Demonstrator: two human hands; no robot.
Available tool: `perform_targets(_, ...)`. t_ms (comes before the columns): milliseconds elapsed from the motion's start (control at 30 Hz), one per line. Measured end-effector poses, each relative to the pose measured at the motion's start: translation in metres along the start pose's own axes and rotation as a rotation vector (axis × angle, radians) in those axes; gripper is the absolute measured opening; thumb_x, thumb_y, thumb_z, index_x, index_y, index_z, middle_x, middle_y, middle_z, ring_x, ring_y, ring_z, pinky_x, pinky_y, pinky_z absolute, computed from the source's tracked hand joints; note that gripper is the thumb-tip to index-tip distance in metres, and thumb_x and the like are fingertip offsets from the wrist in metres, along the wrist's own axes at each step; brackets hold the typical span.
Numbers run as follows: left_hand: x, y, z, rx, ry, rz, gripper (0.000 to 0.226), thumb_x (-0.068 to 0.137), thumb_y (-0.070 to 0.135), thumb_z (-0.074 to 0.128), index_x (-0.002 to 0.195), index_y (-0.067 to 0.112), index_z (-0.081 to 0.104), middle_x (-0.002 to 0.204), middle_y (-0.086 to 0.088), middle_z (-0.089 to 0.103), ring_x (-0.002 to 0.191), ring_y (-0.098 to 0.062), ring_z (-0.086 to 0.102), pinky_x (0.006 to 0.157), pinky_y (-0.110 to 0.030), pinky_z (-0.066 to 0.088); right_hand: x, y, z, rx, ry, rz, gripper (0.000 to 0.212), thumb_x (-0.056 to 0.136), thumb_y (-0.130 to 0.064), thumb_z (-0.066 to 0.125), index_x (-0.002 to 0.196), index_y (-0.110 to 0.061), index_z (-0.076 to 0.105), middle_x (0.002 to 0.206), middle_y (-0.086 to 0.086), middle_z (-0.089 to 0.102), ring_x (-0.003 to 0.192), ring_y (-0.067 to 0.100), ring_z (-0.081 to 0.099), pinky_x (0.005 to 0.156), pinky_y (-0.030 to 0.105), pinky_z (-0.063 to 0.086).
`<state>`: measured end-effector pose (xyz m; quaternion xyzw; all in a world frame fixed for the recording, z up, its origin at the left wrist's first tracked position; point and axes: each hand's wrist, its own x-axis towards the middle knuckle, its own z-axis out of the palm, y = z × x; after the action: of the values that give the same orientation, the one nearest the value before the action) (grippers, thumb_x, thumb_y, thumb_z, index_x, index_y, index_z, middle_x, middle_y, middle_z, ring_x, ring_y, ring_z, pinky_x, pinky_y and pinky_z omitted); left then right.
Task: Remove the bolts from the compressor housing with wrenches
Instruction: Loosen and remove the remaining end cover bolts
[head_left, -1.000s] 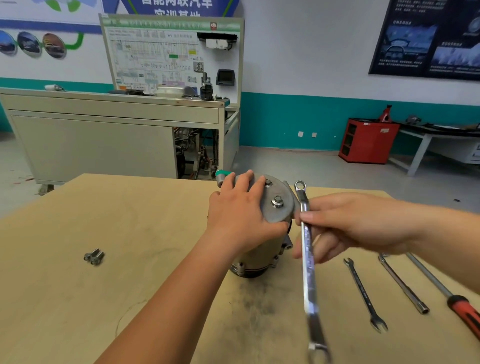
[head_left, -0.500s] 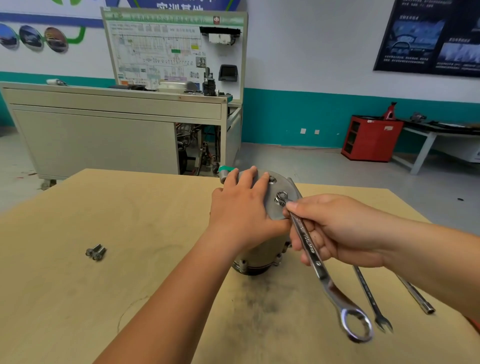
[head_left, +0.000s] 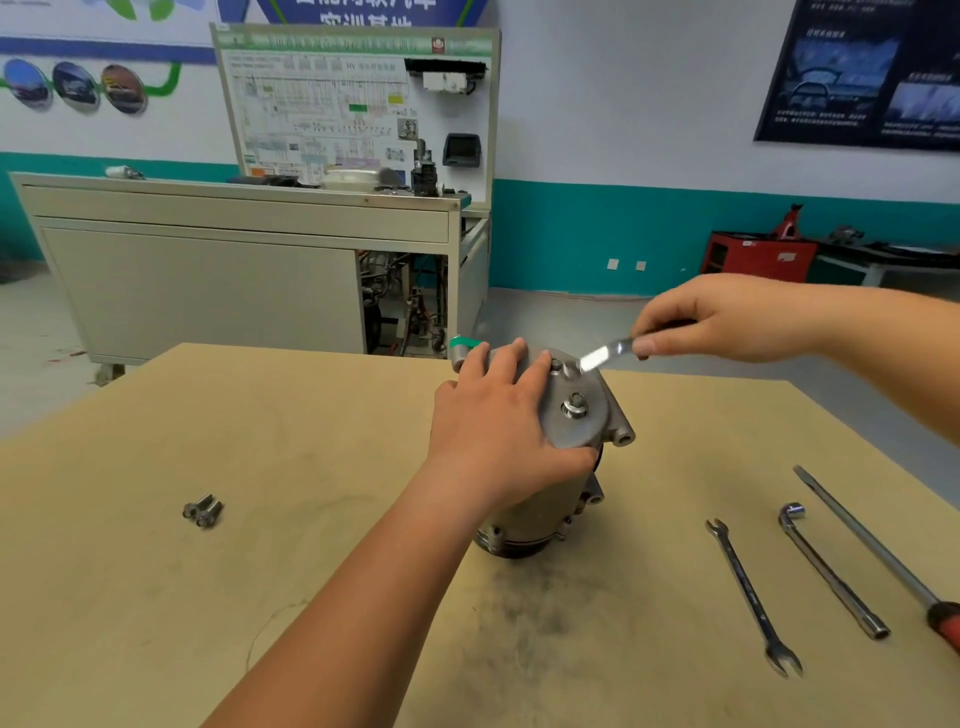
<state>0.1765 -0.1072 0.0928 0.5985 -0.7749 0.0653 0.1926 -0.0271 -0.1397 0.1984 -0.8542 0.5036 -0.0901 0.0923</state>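
Observation:
The grey compressor housing (head_left: 576, 431) stands upright in the middle of the wooden table (head_left: 208, 597). My left hand (head_left: 498, 426) presses flat on its top plate and grips its left side. My right hand (head_left: 727, 317) holds a shiny wrench (head_left: 605, 356) whose ring end sits on a bolt (head_left: 569, 370) at the far edge of the plate. A nut (head_left: 575, 402) shows at the plate's centre. Two removed bolts (head_left: 203, 510) lie on the table to the left.
To the right lie an open-end wrench (head_left: 748, 592), an L-shaped socket wrench (head_left: 826, 571) and a long screwdriver with a red handle (head_left: 878, 551). A dark smudge marks the table in front of the housing. A grey training bench (head_left: 234, 260) stands behind the table.
My right hand has swung the wrench from the near right side to the far right, its handle now pointing away. The ring end moved to a bolt at the far edge. My left hand stayed put.

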Motion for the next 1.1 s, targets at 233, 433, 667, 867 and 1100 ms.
perform_targets(233, -0.001, -0.002, 0.0, -0.008, 0.018, -0.009, 0.093, 0.074, 0.077, 0.046, 0.15, 0.031, 0.018, 0.157, 0.005, 0.015, 0.144, -0.025, 0.009, 0.108, -0.043, 0.028, -0.03, -0.034, 0.032, 0.784, -0.041, 0.1, 0.019, 0.095, -0.023, 0.043, 0.096, -0.009, 0.055, 0.072, 0.007, 0.073, 0.06, 0.016, 0.07, 0.05, 0.022, 0.055)
perform_targets(433, -0.001, 0.001, -0.005, 0.023, -0.018, -0.014, 0.106, 0.058, 0.079, 0.007, 0.152, 0.029, 0.014, 0.159, 0.005, 0.012, 0.145, -0.024, 0.007, 0.107, -0.042, 0.029, -0.05, -0.068, 0.072, 1.32, -0.103, 0.239, 0.021, 0.095, -0.022, 0.045, 0.091, -0.004, 0.054, 0.07, 0.015, 0.071, 0.043, 0.013, 0.063, 0.039, 0.02, 0.05)
perform_targets(667, 0.0, 0.0, -0.004, 0.033, -0.015, 0.007, 0.096, 0.071, 0.081, 0.027, 0.151, 0.029, 0.016, 0.158, 0.004, 0.013, 0.145, -0.026, 0.009, 0.107, -0.044, 0.03, -0.051, -0.071, 0.071, 1.276, -0.142, 0.292, 0.02, 0.097, -0.022, 0.043, 0.091, -0.004, 0.053, 0.057, 0.012, 0.066, 0.036, 0.012, 0.058, 0.034, 0.018, 0.047)
perform_targets(867, 0.0, 0.003, 0.0, 0.009, 0.018, -0.004, 0.096, 0.071, 0.081, 0.038, 0.15, 0.029, 0.02, 0.157, 0.004, 0.016, 0.144, -0.026, 0.01, 0.106, -0.044, 0.03, -0.048, -0.058, 0.057, 0.899, -0.32, 0.275, 0.025, 0.097, -0.028, 0.041, 0.092, -0.007, 0.052, 0.055, 0.007, 0.064, 0.035, 0.011, 0.053, 0.037, 0.019, 0.046)
perform_targets(1100, 0.001, 0.002, 0.003, -0.01, 0.032, 0.003, 0.093, 0.073, 0.074, 0.05, 0.15, 0.03, 0.021, 0.157, 0.004, 0.018, 0.144, -0.026, 0.011, 0.107, -0.044, 0.029, -0.02, -0.015, 0.003, -0.015, -0.158, 0.169, 0.033, 0.072, -0.06, 0.048, 0.083, -0.036, 0.068, 0.071, -0.014, 0.065, 0.065, 0.0, 0.058, 0.062, 0.018, 0.041)
